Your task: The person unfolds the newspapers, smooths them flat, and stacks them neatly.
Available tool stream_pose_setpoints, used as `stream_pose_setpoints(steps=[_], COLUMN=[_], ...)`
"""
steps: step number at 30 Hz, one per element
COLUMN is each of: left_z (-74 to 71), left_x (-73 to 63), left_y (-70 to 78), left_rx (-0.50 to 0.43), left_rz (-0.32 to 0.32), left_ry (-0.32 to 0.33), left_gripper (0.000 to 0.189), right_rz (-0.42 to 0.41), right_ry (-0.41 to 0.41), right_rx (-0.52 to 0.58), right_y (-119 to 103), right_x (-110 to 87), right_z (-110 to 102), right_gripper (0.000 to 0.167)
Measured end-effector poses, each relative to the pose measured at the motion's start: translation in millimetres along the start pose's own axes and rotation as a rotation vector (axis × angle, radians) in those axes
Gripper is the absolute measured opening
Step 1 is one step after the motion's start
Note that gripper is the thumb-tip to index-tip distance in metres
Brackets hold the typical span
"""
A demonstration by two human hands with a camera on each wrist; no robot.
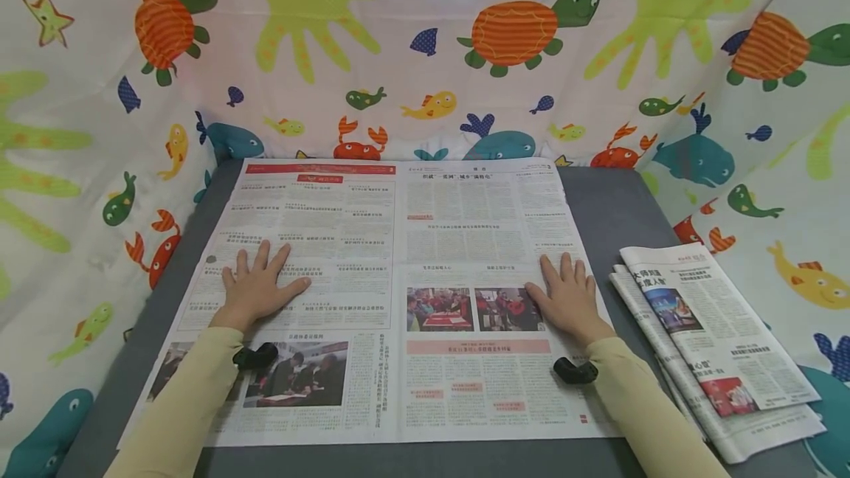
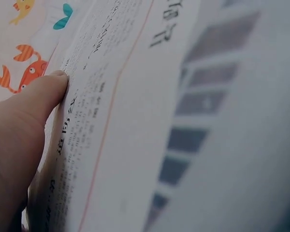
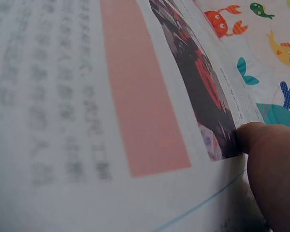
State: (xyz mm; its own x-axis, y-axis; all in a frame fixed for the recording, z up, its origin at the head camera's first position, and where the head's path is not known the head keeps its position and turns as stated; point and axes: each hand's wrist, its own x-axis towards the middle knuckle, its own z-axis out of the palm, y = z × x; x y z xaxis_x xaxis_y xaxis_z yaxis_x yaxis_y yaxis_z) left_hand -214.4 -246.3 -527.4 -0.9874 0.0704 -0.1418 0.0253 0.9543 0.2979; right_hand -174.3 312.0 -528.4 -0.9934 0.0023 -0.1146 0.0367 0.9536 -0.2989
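Note:
A newspaper sheet (image 1: 398,360) lies spread wide on the grey table, a fold line running down its middle. On its left page rests my left hand (image 1: 259,290), palm down with the fingers spread. My right hand (image 1: 567,297) lies flat near the right edge, beside two printed photos. In the left wrist view the left thumb (image 2: 43,101) touches the printed paper (image 2: 130,121). The right thumb (image 3: 261,150) meets the sheet at the corner of a photo (image 3: 203,82) in the right wrist view.
At the right of the table (image 1: 617,198) sits a stack of folded newspapers (image 1: 750,345). A cloth (image 1: 398,43) printed with sea animals hangs behind and along both sides. Each wrist wears a black band camera.

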Motion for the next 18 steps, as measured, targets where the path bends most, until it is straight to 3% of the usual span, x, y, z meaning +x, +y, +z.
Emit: stream_pose_setpoints(steps=[9,12,15,18], left_z=[-1.0,-3.6,-5.9,-3.7], left_x=[4.0,3.4,1.6,-0.8], left_y=[-2.5,1.4,19.3,56.1], left_rx=[-0.016,-0.025,-0.024,-0.001], left_rz=[0.004,0.003,0.023,0.082], left_ry=[0.002,0.010,0.024,0.018], left_gripper=[0.102,0.102,0.100,0.095], right_rz=[0.017,0.022,0.008,-0.074], right_ry=[-0.005,0.037,0.094,0.110], right_rx=[0.010,0.028,0.036,0.017], right_y=[-6,-12,-31,-69], right_x=[2.3,5.8,13.7,21.9], right_z=[-3,-6,-9,-8], right_gripper=[0.083,0.080,0.078,0.077])
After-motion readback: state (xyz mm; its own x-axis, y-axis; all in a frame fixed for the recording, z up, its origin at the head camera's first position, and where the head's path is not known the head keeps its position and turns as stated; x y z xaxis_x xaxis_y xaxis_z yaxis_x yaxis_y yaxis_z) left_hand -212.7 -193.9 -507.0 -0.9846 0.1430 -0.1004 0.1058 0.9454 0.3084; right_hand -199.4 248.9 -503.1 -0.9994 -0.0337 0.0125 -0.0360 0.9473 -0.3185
